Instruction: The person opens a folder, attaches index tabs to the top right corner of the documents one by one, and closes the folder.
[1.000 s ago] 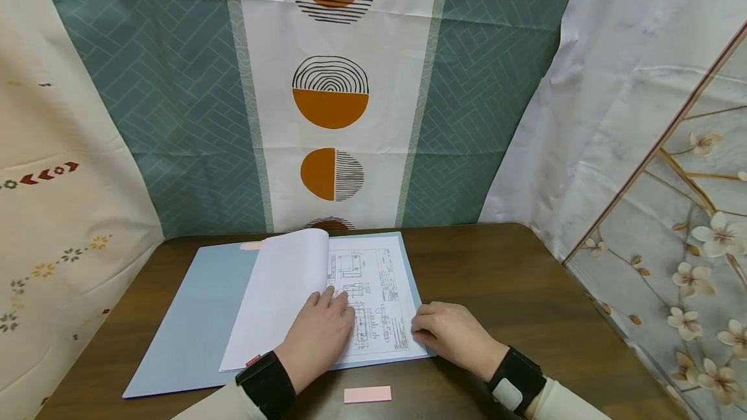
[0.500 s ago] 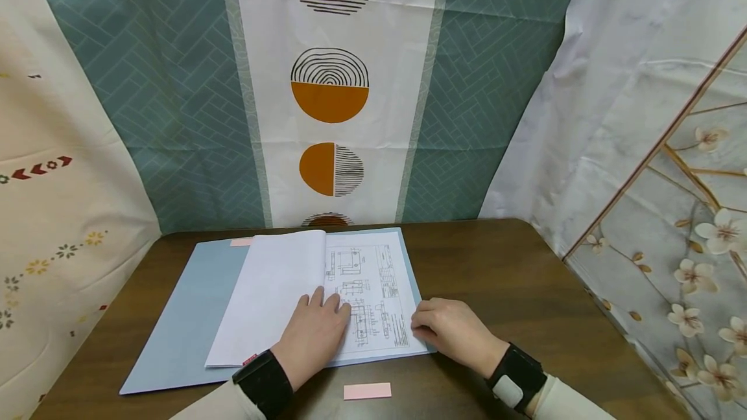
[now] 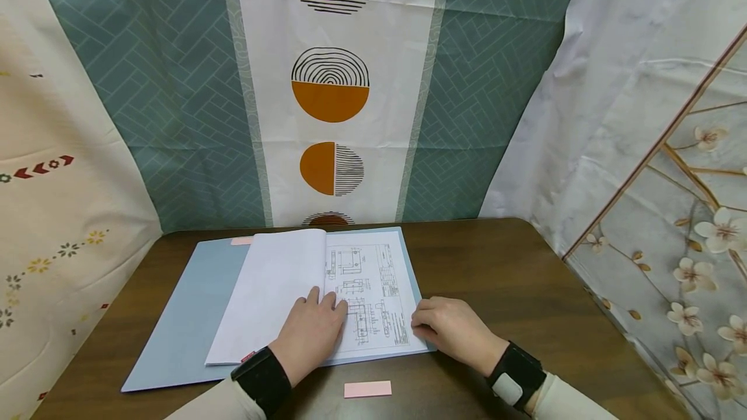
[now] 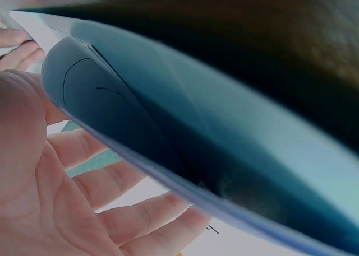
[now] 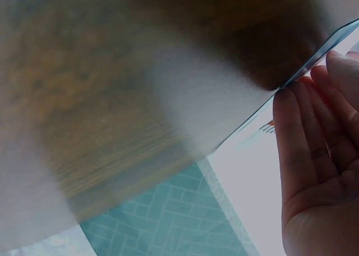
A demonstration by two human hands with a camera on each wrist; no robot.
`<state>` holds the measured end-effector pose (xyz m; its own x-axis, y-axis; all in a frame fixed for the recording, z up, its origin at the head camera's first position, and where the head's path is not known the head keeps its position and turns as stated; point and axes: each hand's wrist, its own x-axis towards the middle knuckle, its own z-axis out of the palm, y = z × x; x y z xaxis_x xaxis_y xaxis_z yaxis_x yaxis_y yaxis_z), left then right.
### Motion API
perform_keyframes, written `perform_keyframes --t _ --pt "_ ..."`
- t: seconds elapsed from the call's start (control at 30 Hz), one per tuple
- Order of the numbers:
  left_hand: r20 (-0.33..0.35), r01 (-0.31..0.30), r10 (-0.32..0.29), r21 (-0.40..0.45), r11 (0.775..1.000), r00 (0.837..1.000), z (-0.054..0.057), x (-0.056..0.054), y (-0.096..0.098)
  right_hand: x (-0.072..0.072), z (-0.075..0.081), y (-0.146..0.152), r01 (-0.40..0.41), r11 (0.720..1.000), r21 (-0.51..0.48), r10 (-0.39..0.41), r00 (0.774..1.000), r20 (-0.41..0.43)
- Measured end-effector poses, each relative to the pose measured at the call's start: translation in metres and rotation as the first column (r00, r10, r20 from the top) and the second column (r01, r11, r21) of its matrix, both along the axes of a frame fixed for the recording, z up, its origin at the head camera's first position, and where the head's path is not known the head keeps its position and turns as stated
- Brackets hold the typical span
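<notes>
A light blue folder (image 3: 169,316) lies spread on the table, holding sheets of technical drawings. The turned white page (image 3: 274,284) covers its middle, blank side up, with a small red mark near its bottom edge. My left hand (image 3: 312,329) rests palm down with spread fingers across the fold, between that page and the drawing sheet (image 3: 373,277). In the left wrist view a curved page (image 4: 106,93) rises beside the fingers. My right hand (image 3: 449,329) is at the lower right corner of the drawing sheet, fingertips and thumb right at the edge; I cannot tell whether they pinch it.
A pink paper strip (image 3: 367,389) lies on the brown table (image 3: 484,264) in front of the folder. Another pink piece (image 3: 242,240) shows at the folder's top edge. Patterned cloth (image 3: 192,115) hangs behind the table and along both sides.
The turned page has moved left and lies flatter over the folder. My left hand has shifted slightly left with it. The right hand stays at the sheet's corner.
</notes>
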<state>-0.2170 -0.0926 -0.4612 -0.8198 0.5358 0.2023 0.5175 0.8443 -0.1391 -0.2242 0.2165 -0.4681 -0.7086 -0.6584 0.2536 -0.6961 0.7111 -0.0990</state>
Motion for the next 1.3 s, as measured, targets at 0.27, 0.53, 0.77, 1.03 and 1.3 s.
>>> perform_keyframes --t 0.27,0.53,0.77,1.03,1.3 --pt "-0.01 0.024 -0.024 -0.007 1.0 1.0 0.002 0.004 -0.002 0.0 -0.001 0.0 -0.01 1.0 -0.006 0.01 1.0 -0.011" --pt "-0.081 0.129 -0.127 0.025 0.991 0.989 0.008 0.016 -0.001 -0.001 -0.001 0.0 -0.004 1.0 0.001 0.004 1.0 -0.002" --pt "-0.06 0.207 -0.202 0.087 0.975 0.978 0.01 0.031 -0.001 0.0 0.0 0.0 -0.007 1.0 0.0 0.007 1.0 0.0" --pt "0.086 0.257 -0.266 0.1 0.961 0.96 0.015 0.046 0.0 0.001 0.001 -0.001 -0.032 0.999 -0.01 0.031 0.999 -0.027" --pt "0.204 0.311 -0.328 0.109 0.944 0.923 0.016 0.054 0.001 0.002 0.001 -0.001 -0.04 0.999 -0.016 0.04 0.998 -0.043"
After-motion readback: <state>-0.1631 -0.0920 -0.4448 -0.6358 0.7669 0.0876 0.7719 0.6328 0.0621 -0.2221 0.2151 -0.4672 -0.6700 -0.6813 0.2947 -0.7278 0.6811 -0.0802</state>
